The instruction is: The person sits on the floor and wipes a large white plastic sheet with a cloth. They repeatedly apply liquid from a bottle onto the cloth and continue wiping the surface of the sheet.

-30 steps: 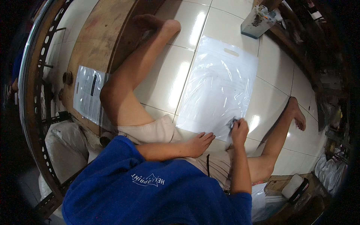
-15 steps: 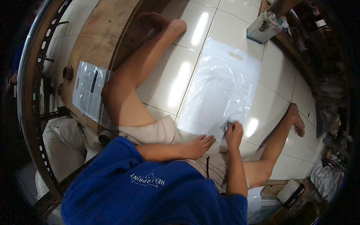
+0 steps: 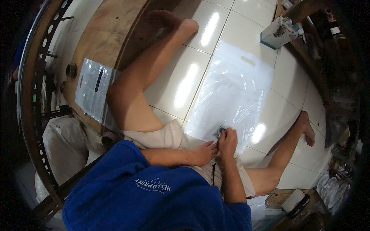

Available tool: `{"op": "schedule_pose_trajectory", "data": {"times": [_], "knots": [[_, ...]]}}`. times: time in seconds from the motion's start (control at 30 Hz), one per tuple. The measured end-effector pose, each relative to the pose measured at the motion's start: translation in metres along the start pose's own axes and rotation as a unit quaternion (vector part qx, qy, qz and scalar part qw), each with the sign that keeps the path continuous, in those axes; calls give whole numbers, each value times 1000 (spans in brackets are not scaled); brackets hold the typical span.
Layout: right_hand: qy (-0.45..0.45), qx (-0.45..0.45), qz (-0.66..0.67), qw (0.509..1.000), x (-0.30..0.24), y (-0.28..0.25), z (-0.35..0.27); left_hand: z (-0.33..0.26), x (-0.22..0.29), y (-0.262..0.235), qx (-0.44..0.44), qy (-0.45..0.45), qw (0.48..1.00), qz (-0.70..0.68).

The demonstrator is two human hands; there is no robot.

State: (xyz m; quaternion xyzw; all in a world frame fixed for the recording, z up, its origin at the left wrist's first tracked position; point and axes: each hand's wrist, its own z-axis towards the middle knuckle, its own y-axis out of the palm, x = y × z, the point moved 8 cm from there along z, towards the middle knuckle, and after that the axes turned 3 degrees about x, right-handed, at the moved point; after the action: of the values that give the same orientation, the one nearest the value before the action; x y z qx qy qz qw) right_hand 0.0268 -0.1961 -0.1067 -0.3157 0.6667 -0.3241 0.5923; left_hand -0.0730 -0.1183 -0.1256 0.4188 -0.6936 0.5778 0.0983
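A white plastic bag (image 3: 231, 90) with a die-cut handle slot at its far end lies flat on the tiled floor between my legs. Its glossy surface shows wrinkles. My right hand (image 3: 228, 142) is closed around a small dark grey crumpled cloth (image 3: 219, 132), pressed to the bag near its close edge. Just left of it my left hand (image 3: 204, 153) rests palm down by that same edge, fingers stretched out and holding nothing. The two hands sit close together; whether they touch I cannot tell.
A printed clear-and-white bag (image 3: 92, 88) lies on the wooden board (image 3: 104, 34) to the left. At the far right stands a stained white container (image 3: 278, 34). White sacks (image 3: 63, 146) are at lower left, and a white block with a black part (image 3: 295, 202) sits lower right.
My right hand has moved left with the cloth along the bag's near edge. My left hand has drawn slightly back and left, and the gap between the hands has narrowed.
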Motion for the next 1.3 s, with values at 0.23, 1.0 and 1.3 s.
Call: {"op": "schedule_pose_trajectory", "data": {"times": [0.23, 1.0, 1.3], "knots": [[119, 51, 2, 992, 44, -39, 124, -3, 6, -12, 98, 39, 994, 35], [78, 8, 0, 997, 55, -67, 129, 13, 8, -45, 87, 31, 995, 26], [50, 112, -55, 991, 47, -63, 173, 13, 3, -16, 105, 65, 989, 85]]}}
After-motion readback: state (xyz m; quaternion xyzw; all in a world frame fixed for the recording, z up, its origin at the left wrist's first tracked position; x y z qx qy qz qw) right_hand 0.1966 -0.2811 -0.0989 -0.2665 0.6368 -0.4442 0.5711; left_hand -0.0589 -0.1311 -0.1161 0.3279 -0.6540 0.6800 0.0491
